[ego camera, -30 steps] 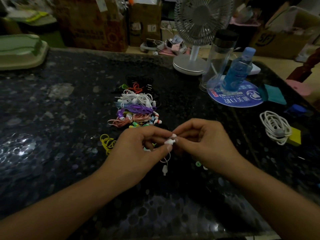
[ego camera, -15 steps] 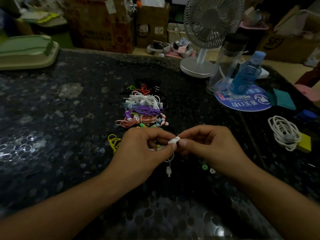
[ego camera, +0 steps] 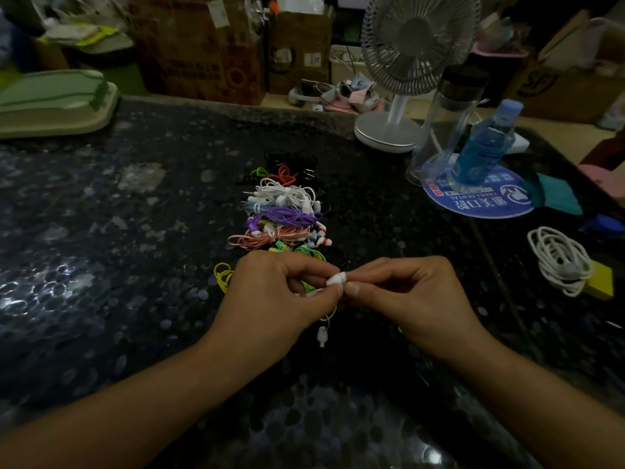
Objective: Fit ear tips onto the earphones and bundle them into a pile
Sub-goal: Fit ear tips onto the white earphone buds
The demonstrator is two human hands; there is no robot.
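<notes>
White earbud (ego camera: 336, 278) seemingly pushed further out between fingertips, loose ear tips now hidden

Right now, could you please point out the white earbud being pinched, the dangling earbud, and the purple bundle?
white earbud (ego camera: 336, 278), head view, rounded body.
dangling earbud (ego camera: 322, 336), head view, middle.
purple bundle (ego camera: 287, 216), head view, coiled cord.

White earbud (ego camera: 336, 278), purple bundle (ego camera: 284, 216), black speckled table (ego camera: 135, 265).

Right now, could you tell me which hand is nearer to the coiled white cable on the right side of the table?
Right. The right hand is beside the coiled white cable, apart from it; the left hand is farther, across the right hand.
</notes>
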